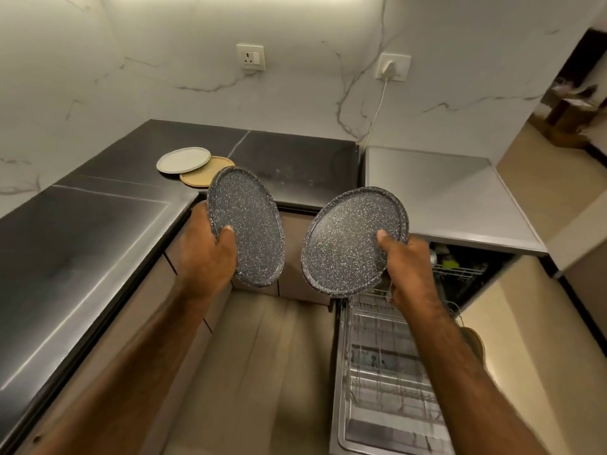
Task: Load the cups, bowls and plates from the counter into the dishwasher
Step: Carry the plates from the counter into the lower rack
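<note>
A dark counter (pixel 98 224) is seen out to the left of the left hand. Two plates lie on it, past the left hand and a little to its left: a white plate (pixel 183 160) and a tan plate (pixel 205 175). The white plate's edge rests on the tan one.

The left hand (pixel 205 251) is closed around the lower left rim of the left dark plate (pixel 246 224). The thumb is pressed on the plate's face and the other fingers are hidden behind it. This plate is held up in the air, stood almost on its edge.

Just beside it, but not touching, the right dark plate (pixel 353 239) is held by the right hand (pixel 405 267). The rim is pinched the same way, thumb on the face, fingers hidden at the back. This plate is tipped back more, so its face is turned up.

The dishwasher rack (pixel 387 372) is pulled out below the right hand and runs toward the person. No dishes can be made out in the part that shows. It is nearer to the right hand, so the right dark plate would likely be set down first. It would need to be turned on edge to slip between the wires. The left dark plate must be carried across to the right and down.
</note>
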{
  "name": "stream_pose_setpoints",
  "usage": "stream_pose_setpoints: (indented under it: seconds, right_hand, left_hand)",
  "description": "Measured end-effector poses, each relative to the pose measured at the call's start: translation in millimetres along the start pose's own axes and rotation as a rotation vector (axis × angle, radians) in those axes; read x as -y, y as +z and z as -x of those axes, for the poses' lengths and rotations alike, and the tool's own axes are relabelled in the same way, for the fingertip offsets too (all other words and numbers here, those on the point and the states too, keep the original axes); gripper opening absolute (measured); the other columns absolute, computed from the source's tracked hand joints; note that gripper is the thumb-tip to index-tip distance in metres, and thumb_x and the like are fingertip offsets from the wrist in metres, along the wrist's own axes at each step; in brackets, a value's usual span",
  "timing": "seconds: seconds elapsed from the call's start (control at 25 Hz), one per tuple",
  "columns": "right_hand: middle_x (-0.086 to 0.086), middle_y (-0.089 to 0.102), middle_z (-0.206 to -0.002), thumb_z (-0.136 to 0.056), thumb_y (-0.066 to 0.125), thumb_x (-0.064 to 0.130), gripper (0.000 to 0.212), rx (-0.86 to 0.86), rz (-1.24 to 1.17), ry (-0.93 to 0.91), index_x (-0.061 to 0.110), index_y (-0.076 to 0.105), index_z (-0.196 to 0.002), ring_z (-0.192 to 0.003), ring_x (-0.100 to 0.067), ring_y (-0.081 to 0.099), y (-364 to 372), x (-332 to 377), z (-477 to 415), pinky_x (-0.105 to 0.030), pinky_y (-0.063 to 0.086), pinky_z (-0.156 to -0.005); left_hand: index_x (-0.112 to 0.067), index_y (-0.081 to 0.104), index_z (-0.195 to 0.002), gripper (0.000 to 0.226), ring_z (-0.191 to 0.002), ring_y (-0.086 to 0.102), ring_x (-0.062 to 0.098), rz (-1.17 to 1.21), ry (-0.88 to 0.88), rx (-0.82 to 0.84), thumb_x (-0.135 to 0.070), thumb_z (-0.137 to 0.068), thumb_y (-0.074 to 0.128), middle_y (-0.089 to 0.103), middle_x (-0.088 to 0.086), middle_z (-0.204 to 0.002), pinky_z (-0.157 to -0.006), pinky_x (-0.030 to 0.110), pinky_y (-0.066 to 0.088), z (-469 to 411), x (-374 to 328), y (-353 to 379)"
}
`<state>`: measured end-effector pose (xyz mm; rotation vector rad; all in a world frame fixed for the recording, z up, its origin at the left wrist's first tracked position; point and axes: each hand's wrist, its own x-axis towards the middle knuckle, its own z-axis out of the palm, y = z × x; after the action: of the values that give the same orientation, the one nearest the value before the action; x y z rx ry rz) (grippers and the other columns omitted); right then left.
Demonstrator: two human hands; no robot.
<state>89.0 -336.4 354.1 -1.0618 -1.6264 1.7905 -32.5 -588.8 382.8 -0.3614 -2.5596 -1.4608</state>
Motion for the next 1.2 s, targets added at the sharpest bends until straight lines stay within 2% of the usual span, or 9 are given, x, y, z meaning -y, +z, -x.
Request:
stream_pose_setpoints:
  seconds: [0.16, 0.28, 0.44, 0.56, 0.72, 0.8, 0.92, 1.08, 1.2]
  right_hand:
    - [-0.002, 0.073, -0.109, -0.098, 0.064, 0.026, 0.011, -0.013, -0.002, -0.027, 0.022, 0.068, -0.107, -0.098, -0.019, 0.070, -45, -6, 10, -0.044, 0.058, -0.089]
    - [-0.002, 0.072, -0.113, -0.099, 0.063, 0.024, 0.024, -0.018, -0.010, -0.012, 0.016, 0.067, -0.120, -0.100, -0.019, 0.070, -84, -12, 7, -0.040, 0.058, -0.087]
    - [-0.001, 0.073, -0.110, -0.098, 0.063, 0.027, 0.005, -0.014, 0.033, -0.009, 0.029, 0.067, -0.102, -0.098, -0.019, 0.070, -152, -15, -9, -0.042, 0.058, -0.087]
    - [0.000, 0.073, -0.108, -0.099, 0.062, 0.030, 0.013, -0.026, 0.096, 0.001, 0.025, 0.068, -0.110, -0.098, -0.019, 0.070, -219, -19, -32, -0.043, 0.057, -0.089]
    - [-0.003, 0.075, -0.108, -0.098, 0.064, 0.032, 0.021, -0.074, 0.125, 0.066, 0.021, 0.070, -0.114, -0.098, -0.023, 0.071, -301, -45, -72, -0.041, 0.057, -0.083]
    - [-0.003, 0.076, -0.102, -0.097, 0.064, 0.034, 0.019, -0.102, 0.174, 0.113, 0.021, 0.071, -0.109, -0.090, -0.023, 0.071, -331, -66, -91, -0.033, 0.054, -0.067]
    - [-0.002, 0.075, -0.093, -0.099, 0.063, 0.029, 0.017, -0.104, 0.227, 0.195, 0.018, 0.071, -0.109, -0.074, -0.017, 0.068, -360, -103, -115, -0.023, 0.046, -0.047]
    - [0.003, 0.070, -0.077, -0.097, 0.061, 0.014, 0.009, -0.072, 0.219, 0.357, 0.016, 0.070, -0.099, -0.058, -0.005, 0.057, -376, -158, -140, -0.014, 0.038, -0.042]
    - [0.007, 0.061, -0.059, -0.094, 0.057, 0.003, 0.011, -0.070, 0.249, 0.462, 0.009, 0.065, -0.090, -0.051, -0.005, 0.052, -380, -207, -162, -0.017, 0.038, -0.039]
  left_hand:
    - [-0.014, 0.047, -0.140, 0.041, -0.081, 0.054, -0.001, -0.005, 0.002, 0.082, -0.013, -0.099, 0.051, 0.060, 0.004, -0.109, -0.064, 0.022, 0.046, 31, -22, 23]
    - [-0.012, 0.047, -0.139, 0.041, -0.082, 0.057, 0.004, -0.013, 0.006, 0.113, -0.012, -0.099, 0.051, 0.059, 0.005, -0.111, -0.059, 0.015, 0.038, 49, -40, 52]
    - [-0.010, 0.046, -0.141, 0.043, -0.087, 0.057, 0.015, -0.035, -0.007, 0.144, -0.013, -0.099, 0.050, 0.060, 0.007, -0.114, -0.059, 0.013, 0.036, 73, -71, 101]
    - [-0.013, 0.047, -0.142, 0.043, -0.090, 0.056, 0.018, -0.041, -0.070, 0.139, -0.012, -0.099, 0.050, 0.061, 0.008, -0.116, -0.060, 0.016, 0.037, 103, -92, 152]
    - [-0.013, 0.053, -0.131, 0.032, -0.067, 0.048, -0.002, -0.074, -0.186, 0.164, -0.008, -0.099, 0.049, 0.056, -0.006, -0.085, -0.048, 0.008, 0.034, 150, -102, 226]
    - [-0.016, 0.053, -0.126, 0.028, -0.070, 0.054, 0.009, -0.091, -0.206, 0.194, -0.009, -0.100, 0.049, 0.057, -0.004, -0.083, -0.051, 0.009, 0.034, 171, -101, 258]
    - [-0.014, 0.054, -0.126, 0.026, -0.080, 0.059, 0.019, -0.121, -0.223, 0.254, -0.012, -0.100, 0.050, 0.062, 0.002, -0.096, -0.061, 0.023, 0.040, 194, -85, 299]
    - [-0.021, 0.055, -0.125, 0.029, -0.088, 0.065, 0.024, -0.133, -0.266, 0.298, -0.027, -0.097, 0.052, 0.068, 0.000, -0.098, -0.074, 0.040, 0.051, 205, -46, 338]
    - [-0.017, 0.056, -0.120, 0.022, -0.078, 0.058, 0.019, -0.167, -0.291, 0.295, -0.022, -0.099, 0.055, 0.064, -0.005, -0.089, -0.065, 0.035, 0.041, 205, -13, 378]
